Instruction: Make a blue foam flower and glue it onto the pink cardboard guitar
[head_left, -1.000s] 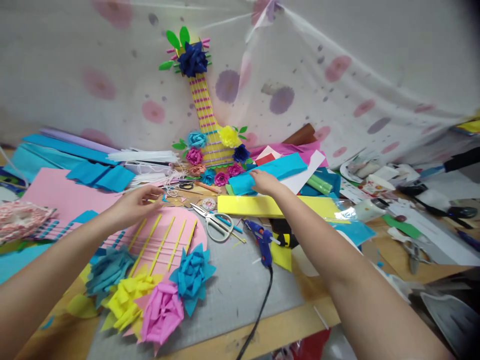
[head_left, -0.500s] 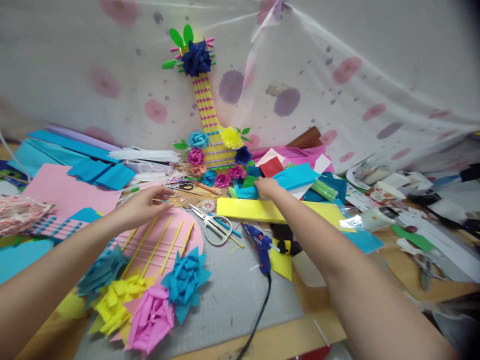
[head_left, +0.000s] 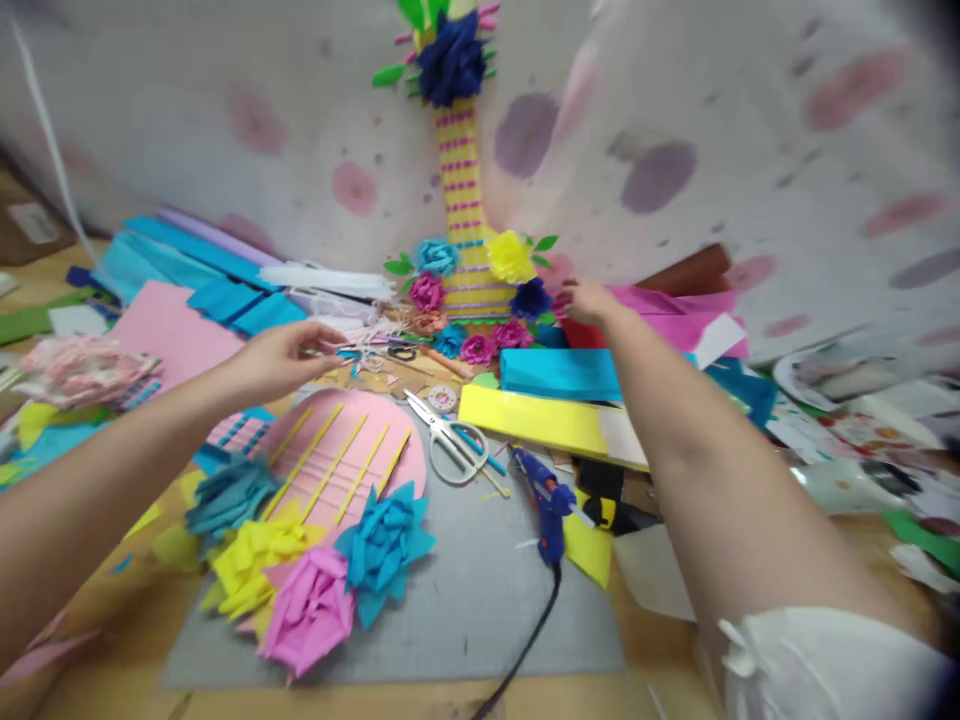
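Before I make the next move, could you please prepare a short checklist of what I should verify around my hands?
1. Left hand free: ok, loosely curled, nothing visible in it.
2. Right hand free: cannot tell, it is blurred near the red sheet.
3. Scissors away from both hands: ok, they lie beside the pink panel.
4. Glue gun away from both hands: ok.
5. Glue gun cool: cannot tell.
6. Cord not caught by a hand: ok.

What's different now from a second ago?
The right hand has moved farther back, from the blue paper to near the yellow guitar; whether it grips anything is unclear. The blue paper, slanted before, now lies nearly alongside the yellow paper. The left hand still hovers near the pink board; scissors and glue gun stayed put.
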